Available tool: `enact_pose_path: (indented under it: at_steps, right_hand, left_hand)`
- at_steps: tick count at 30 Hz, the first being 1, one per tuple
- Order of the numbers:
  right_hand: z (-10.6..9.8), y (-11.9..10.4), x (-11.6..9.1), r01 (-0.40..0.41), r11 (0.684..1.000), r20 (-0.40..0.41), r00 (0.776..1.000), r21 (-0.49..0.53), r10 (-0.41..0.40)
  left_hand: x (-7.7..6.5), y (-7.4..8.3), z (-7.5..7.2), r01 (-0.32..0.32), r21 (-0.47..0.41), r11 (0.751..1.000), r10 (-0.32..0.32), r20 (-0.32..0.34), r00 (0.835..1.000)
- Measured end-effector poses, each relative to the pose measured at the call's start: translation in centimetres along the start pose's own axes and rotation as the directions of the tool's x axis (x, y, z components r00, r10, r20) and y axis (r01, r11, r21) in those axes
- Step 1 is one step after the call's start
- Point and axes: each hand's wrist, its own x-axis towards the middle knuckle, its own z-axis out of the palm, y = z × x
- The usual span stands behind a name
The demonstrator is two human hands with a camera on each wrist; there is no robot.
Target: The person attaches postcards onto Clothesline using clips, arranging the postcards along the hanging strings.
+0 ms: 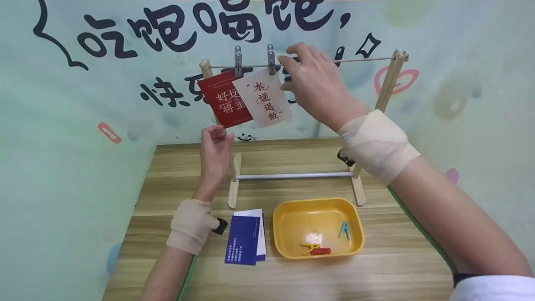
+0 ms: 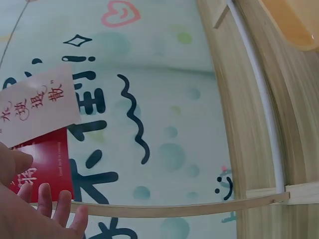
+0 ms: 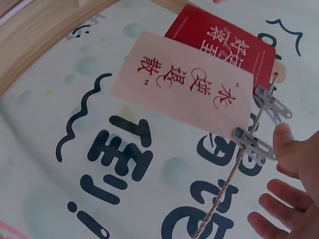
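Note:
A red card (image 1: 215,108) and a pale pink card (image 1: 269,104) hang from a twisted cord (image 1: 363,60), the pink one overlapping the red. Two grey clothespins, a left one (image 1: 238,60) and a right one (image 1: 271,60), sit on the cord at the cards' top edges. My right hand (image 1: 319,85) is just right of the right clothespin; in the right wrist view its thumb (image 3: 284,144) is close to that clothespin's handle, with the other fingers spread. Below the red card's lower corner is my left hand (image 1: 215,154), fingers loosely bent; whether it touches the card I cannot tell.
The cord runs between wooden posts, the right post (image 1: 386,83) standing on a base with a white bar (image 1: 292,176). On the table (image 1: 401,251) are blue and white cards (image 1: 242,240) beside a yellow basin (image 1: 277,234) holding blue, yellow and red clothespins.

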Motion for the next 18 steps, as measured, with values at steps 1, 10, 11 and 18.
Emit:
enact_pose_path:
  at_steps: [1, 10, 11, 18]
  right_hand:
    - [-0.1, 0.0, -0.3, 0.0, 1.0, -0.006, 1.0, 0.009, 0.0]
    - [-0.7, -1.0, -3.1, 0.029, 0.999, -0.063, 0.998, 0.042, -0.026]
    - [-0.9, -1.1, -3.4, 0.032, 0.998, -0.068, 0.997, 0.045, -0.029]
    - [-1.0, -1.6, -6.6, 0.049, 0.996, -0.094, 0.995, 0.076, -0.042]
  left_hand:
    - [-0.1, 0.2, 0.0, -0.008, 0.001, 1.0, 0.008, 0.004, 1.0]
    - [-1.8, 1.9, -0.4, -0.04, 0.023, 0.999, 0.038, 0.072, 0.997]
    - [-2.0, 2.0, -0.4, -0.043, 0.039, 0.998, 0.039, 0.081, 0.996]
    - [-4.0, 2.2, -1.2, -0.056, 0.143, 0.988, 0.034, 0.152, 0.988]
